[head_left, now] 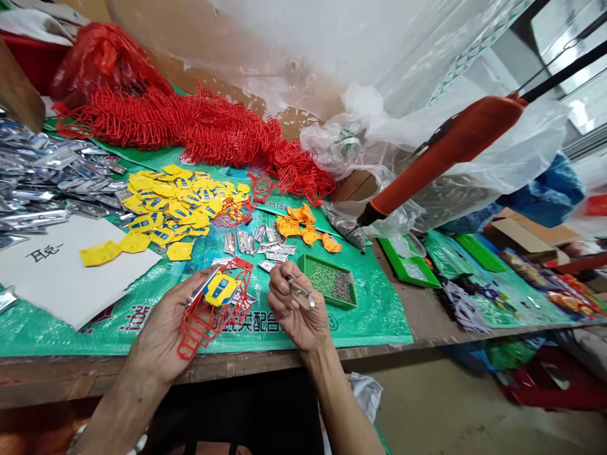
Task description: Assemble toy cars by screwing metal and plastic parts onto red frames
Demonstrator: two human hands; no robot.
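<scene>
Red frame (215, 314): held over the bench's (246, 365) front edge, its left side partly covered by fingers.
Yellow piece (220, 289): lies against the frame; its underside is hidden.
Silver piece (304, 294): mostly behind fingertips, shape hard to make out.
Left hand (159, 325): gripping the frame, palm turned inward, forearm cut off at lower left.
Right hand (300, 311): fingers curled, pinching the silver piece.
Screw tray (351, 306): just beyond the right hand, near the bench's front edge.
</scene>
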